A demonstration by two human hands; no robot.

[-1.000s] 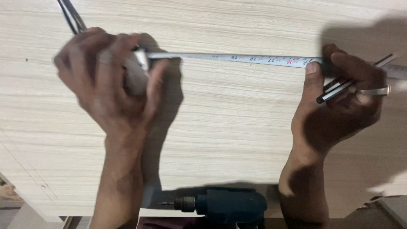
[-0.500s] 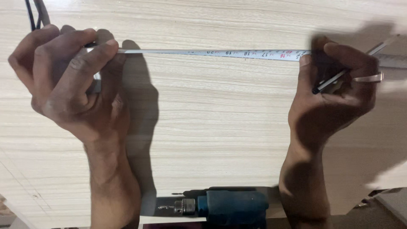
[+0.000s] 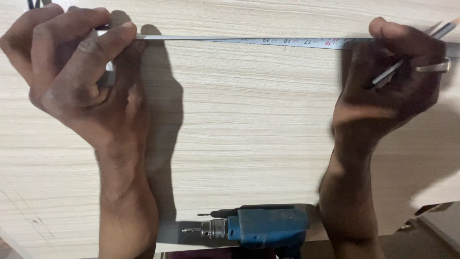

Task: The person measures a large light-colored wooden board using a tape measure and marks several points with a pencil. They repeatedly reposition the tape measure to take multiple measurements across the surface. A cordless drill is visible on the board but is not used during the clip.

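Two hands stretch a measuring tape over a pale wood-grain board.

Head view: the left hand (image 3: 72, 72) is curled tight around the tape's case, the right hand (image 3: 393, 76) pins the thin flat metal tape (image 3: 268, 41) on the smooth streaked board (image 3: 249, 120) and pinches a slim pencil (image 3: 412, 60). A blue drill (image 3: 258, 226) lies at the near edge.

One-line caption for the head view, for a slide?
Both hands stretch a tape measure across a pale wood-grain board; blue drill nearby.

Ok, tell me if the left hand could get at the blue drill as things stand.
Probably not right away: the left hand is closed on the tape measure. The way to the blue drill on the board looks free otherwise.
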